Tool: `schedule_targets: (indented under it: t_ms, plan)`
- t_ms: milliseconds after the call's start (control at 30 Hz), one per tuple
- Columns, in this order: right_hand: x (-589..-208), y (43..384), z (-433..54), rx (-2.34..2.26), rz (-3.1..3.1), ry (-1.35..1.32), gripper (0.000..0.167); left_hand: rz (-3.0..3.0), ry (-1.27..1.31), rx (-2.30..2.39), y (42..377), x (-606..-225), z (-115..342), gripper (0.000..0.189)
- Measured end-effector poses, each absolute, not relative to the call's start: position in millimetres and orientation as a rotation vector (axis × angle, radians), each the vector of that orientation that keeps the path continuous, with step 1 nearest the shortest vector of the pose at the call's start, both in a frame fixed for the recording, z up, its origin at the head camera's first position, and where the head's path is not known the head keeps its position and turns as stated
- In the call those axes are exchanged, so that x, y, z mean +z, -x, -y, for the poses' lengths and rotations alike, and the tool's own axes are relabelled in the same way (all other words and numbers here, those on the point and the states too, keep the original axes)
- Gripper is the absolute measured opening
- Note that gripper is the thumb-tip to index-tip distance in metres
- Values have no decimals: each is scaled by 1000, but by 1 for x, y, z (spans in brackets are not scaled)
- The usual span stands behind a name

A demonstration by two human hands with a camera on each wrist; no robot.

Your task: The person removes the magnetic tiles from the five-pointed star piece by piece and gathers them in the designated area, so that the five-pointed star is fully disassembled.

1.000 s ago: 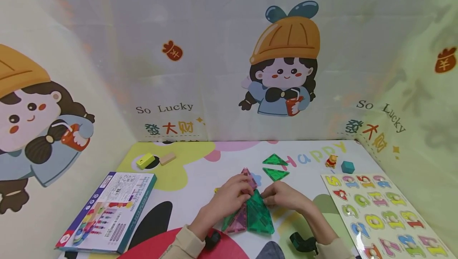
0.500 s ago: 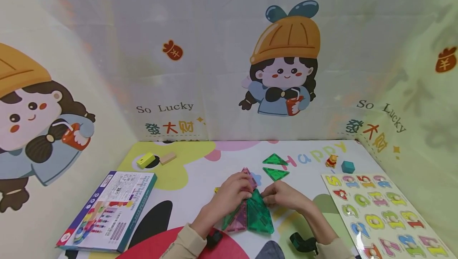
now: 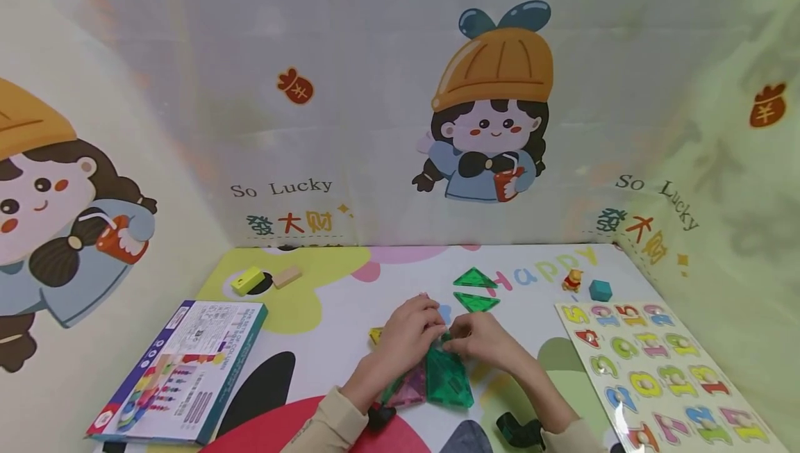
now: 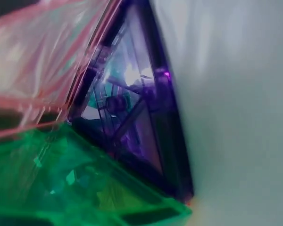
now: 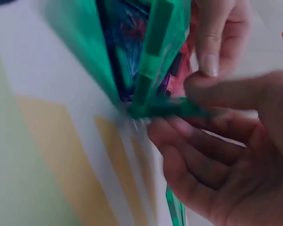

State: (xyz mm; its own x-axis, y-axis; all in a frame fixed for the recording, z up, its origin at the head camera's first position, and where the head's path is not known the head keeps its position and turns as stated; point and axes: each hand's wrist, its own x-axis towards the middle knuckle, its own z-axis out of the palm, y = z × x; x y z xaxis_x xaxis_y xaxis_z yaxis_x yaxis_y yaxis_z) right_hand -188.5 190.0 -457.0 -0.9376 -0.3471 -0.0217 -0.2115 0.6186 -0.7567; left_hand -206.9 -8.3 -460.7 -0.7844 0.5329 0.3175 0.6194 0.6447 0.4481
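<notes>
Translucent magnetic tiles are joined into a standing shape mid-table. A tall green tile point(image 3: 448, 378) and a pink tile point(image 3: 410, 389) face me. The left wrist view shows a purple triangular tile point(image 4: 155, 127) between pink and green ones. My left hand point(image 3: 407, 331) holds the shape from its left side, its fingers bent over the upper part; its exact contact is partly hidden. My right hand point(image 3: 484, 340) pinches a green tile point(image 5: 177, 108) between thumb and fingers, close against the shape's upper right. Blur hides how far that tile touches the others.
Two green triangular tiles point(image 3: 476, 301) lie behind the hands. Left are a boxed toy point(image 3: 181, 369), a yellow block point(image 3: 248, 281) and a wooden block point(image 3: 287, 277). Right are a number board point(image 3: 665, 369), a bear figurine point(image 3: 571, 281) and a teal cube point(image 3: 601, 291).
My right hand has moved left and inward over the green tile's top. My left hand has shifted slightly, and the pink tile behind it is now mostly hidden. The head view has turned slightly right.
</notes>
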Motion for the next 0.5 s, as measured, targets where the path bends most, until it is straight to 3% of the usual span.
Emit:
schedule_targets:
  t_ms: [133,267,500]
  plan:
    - [-455,187,-188,-1222,-2786,341,20,2736,990,-769,207,-461,12,11]
    - [-455,187,-197,-1298,-2776,222,4,2697,1019,-794,208,-460,17,8]
    - [-461,182,-213,-1586,-2604,103,22,2622,1078,-841,210,-459,26,3]
